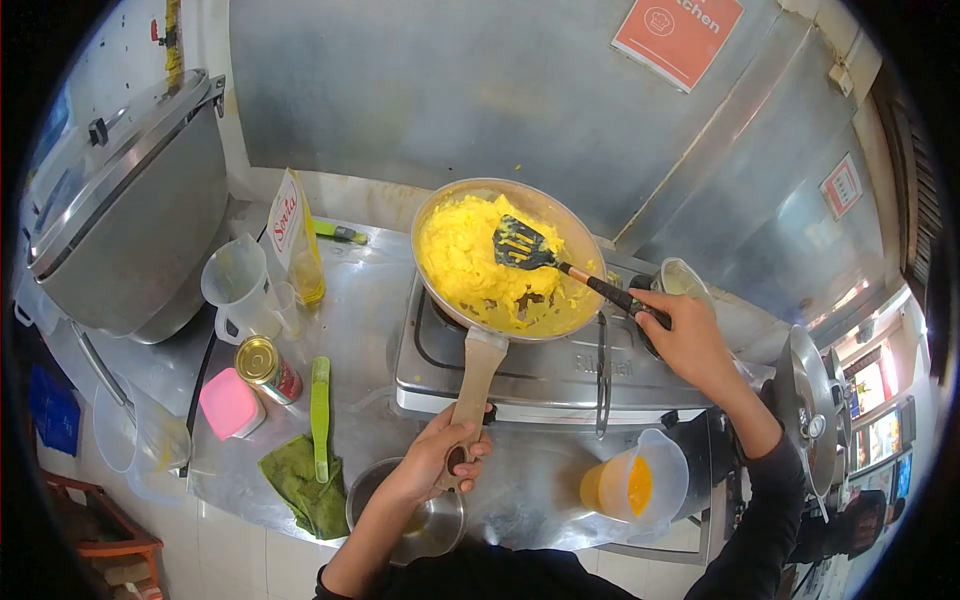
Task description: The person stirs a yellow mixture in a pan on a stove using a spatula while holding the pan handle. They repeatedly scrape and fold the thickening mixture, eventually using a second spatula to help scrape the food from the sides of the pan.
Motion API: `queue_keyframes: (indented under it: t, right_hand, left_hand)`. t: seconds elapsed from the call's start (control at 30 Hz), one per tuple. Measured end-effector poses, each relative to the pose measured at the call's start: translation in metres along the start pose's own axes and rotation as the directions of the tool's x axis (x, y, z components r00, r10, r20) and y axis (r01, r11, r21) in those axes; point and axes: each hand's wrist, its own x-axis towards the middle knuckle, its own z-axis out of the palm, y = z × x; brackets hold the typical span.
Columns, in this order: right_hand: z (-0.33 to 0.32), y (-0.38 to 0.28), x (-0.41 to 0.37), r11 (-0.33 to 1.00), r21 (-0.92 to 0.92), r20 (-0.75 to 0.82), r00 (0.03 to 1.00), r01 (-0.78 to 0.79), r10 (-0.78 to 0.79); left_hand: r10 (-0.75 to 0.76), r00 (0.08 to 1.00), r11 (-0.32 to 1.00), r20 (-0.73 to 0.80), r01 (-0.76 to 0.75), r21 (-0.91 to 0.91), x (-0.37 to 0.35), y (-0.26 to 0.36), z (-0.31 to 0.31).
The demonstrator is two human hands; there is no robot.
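A frying pan (588, 248) full of yellow scrambled eggs (458, 240) sits over the gas stove (500, 375). Its long beige handle runs toward me, and my left hand (445, 455) is wrapped round the end of it. In my right hand (680, 330) is the dark handle of a slotted spatula (525, 245). The spatula's black head lies on the eggs, right of the pan's middle. Below the stove, near my right forearm, a clear jug (665, 475) holds orange-yellow liquid. A metal bowl (435, 525) is partly hidden under my left forearm.
On the left stand a pouch of oil (300, 245), a plastic jug (238, 285), a tin can (270, 368) and a pink-lidded tub (232, 403). A green-handled utensil (320, 420) rests by a green cloth (300, 490). Tongs (603, 375) lie across the stove's front. A large pot (150, 220) stands far left.
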Motion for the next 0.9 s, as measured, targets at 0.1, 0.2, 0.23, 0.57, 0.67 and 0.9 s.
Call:
queue_keyframes:
  t: [0.1, 0.2, 0.23, 0.57, 0.67, 0.9]
  right_hand:
    - [-0.003, -0.004, -0.002, 1.0, -0.026, 0.001, 1.0, 0.011, -0.011]
    - [-0.004, -0.006, -0.004, 0.999, -0.044, -0.01, 1.0, 0.016, -0.016]
    - [-0.004, -0.007, -0.005, 0.998, -0.047, -0.031, 0.999, 0.033, -0.034]
    - [-0.004, -0.004, -0.009, 1.0, 0.007, 0.021, 1.0, 0.014, -0.014]
    - [-0.001, 0.0, -0.008, 1.0, 0.02, 0.07, 0.998, -0.005, 0.004]
    - [0.001, 0.011, -0.007, 0.933, 0.258, 0.305, 0.938, -0.25, 0.167]
  left_hand:
    - [0.0, 1.0, 1.0, -0.031, 0.0, 0.002, 0.001, 0.0, 0.002]
    - [-0.007, 0.999, 1.0, -0.037, 0.007, 0.004, 0.001, -0.001, 0.001]
    - [-0.003, 0.999, 1.0, -0.033, 0.003, 0.003, 0.001, -0.001, 0.001]
    - [-0.012, 1.0, 1.0, 0.002, 0.012, -0.02, 0.001, 0.0, -0.002]
    - [-0.012, 1.0, 1.0, -0.013, 0.012, -0.01, 0.0, 0.002, 0.001]
    - [0.0, 0.999, 1.0, -0.046, 0.0, 0.014, 0.0, 0.002, 0.005]
